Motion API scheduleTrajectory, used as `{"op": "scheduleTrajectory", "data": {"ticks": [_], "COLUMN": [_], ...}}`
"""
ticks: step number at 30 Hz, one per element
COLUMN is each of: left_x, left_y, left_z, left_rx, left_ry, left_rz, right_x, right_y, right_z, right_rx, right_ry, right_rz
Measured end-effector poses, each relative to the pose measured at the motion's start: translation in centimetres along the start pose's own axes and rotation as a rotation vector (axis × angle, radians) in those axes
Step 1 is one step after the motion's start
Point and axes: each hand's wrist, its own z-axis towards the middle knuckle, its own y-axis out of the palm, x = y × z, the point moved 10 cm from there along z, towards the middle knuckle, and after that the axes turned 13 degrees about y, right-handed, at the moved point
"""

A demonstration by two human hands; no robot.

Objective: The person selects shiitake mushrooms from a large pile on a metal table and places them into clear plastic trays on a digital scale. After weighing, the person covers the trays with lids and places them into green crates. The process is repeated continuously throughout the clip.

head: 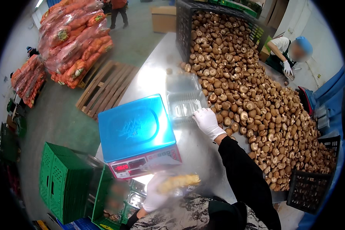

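My right hand point(208, 123), in a white glove, pinches the near right corner of a clear plastic clamshell tray point(185, 105). The tray lies with its lid point(180, 82) folded back on the metal table, and no mushrooms show in it. A large heap of brown shiitake mushrooms point(241, 86) spreads to its right. On the left is a digital scale with a bare blue platform point(136, 126) and lit red digits. Below the scale, my white-gloved left hand point(156, 191) is blurred beside a yellowish item point(179, 183); whether it holds that cannot be told.
A black crate point(184, 31) lies tipped at the heap's far end; another black crate point(310, 187) stands near right. A green crate point(99, 195) holds packed trays at lower left, by stacked green crates point(64, 184). A co-worker point(279, 54) works across the heap. A wooden pallet point(106, 86) lies beyond.
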Motion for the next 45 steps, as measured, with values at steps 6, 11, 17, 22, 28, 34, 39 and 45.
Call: {"op": "scheduleTrajectory", "data": {"ticks": [6,11,17,22,28,34,39,45], "left_x": [-0.6,-1.4,-0.3,-0.2,-0.2,-2.0,-2.2,-1.7], "left_y": [0.9,1.3,2.7,3.4,3.0,2.9,4.7,5.3], "left_z": [-0.6,-2.3,-0.8,-0.2,0.2,-0.6,0.6,2.6], "left_rx": [-0.059,0.043,-0.058,-0.122,-0.132,-0.148,-0.246,-0.257], "left_ry": [-0.127,-0.172,-0.045,0.048,0.082,0.097,0.057,0.013], "left_rz": [0.078,-0.010,0.052,-0.017,0.071,0.064,-0.010,0.034], "right_x": [0.6,1.3,-7.2,-15.4,-17.1,0.3,12.2,11.3], "right_y": [-2.0,-5.5,-10.0,-9.0,-8.2,-8.1,-1.7,5.1], "right_z": [0.7,0.3,-0.8,-3.5,-4.9,-1.8,1.2,3.1], "right_rx": [0.108,0.297,0.350,0.180,0.015,0.064,0.031,-0.194], "right_ry": [0.105,0.033,-0.222,-0.460,-0.494,0.121,0.368,0.167], "right_rz": [0.136,0.324,0.351,0.234,0.386,0.898,0.460,0.129]}}
